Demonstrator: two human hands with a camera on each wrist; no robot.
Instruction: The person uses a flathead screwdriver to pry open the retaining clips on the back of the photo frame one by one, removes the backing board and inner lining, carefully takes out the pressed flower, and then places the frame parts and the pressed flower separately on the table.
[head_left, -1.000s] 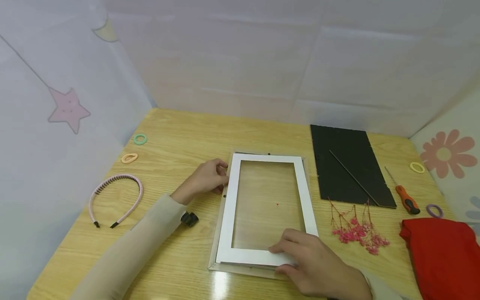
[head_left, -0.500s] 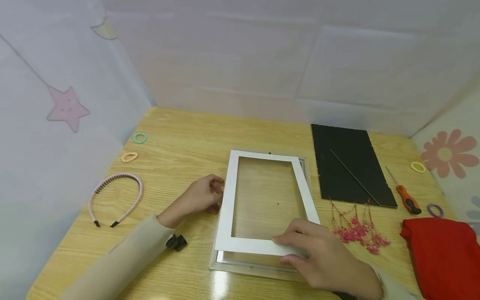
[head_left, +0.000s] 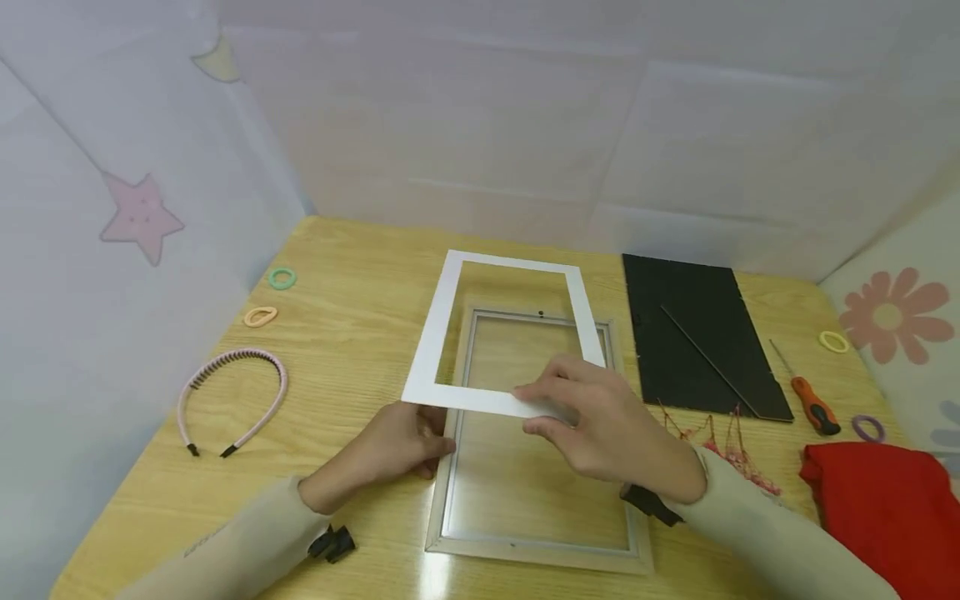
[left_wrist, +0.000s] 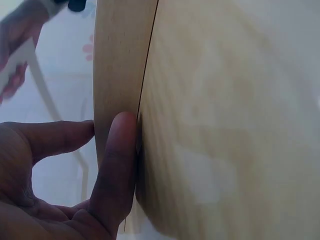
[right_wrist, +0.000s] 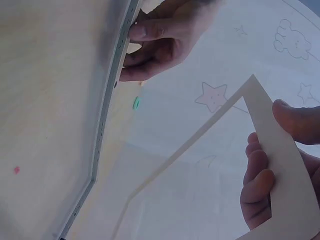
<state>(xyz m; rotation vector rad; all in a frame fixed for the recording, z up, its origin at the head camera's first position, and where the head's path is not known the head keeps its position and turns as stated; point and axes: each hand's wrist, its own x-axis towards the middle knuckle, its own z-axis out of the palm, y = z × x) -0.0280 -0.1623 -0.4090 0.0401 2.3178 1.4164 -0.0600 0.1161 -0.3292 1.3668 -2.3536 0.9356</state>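
Observation:
A light wooden picture frame with a clear pane lies flat on the table in the head view. My left hand holds its left edge, thumb and fingers against the rail. A white mat board hangs tilted above the frame's far half. My right hand pinches the middle of its near edge, thumb below and fingers on top. In the right wrist view the mat stands clear of the frame.
A black backing board lies right of the frame, with pink dried flowers, an orange-handled screwdriver and a red cloth nearby. A pink headband and several hair ties lie around. Walls close in on three sides.
My right hand has lifted the white mat board out of the frame and carried it up and away. My left hand has slid nearer along the frame's left edge.

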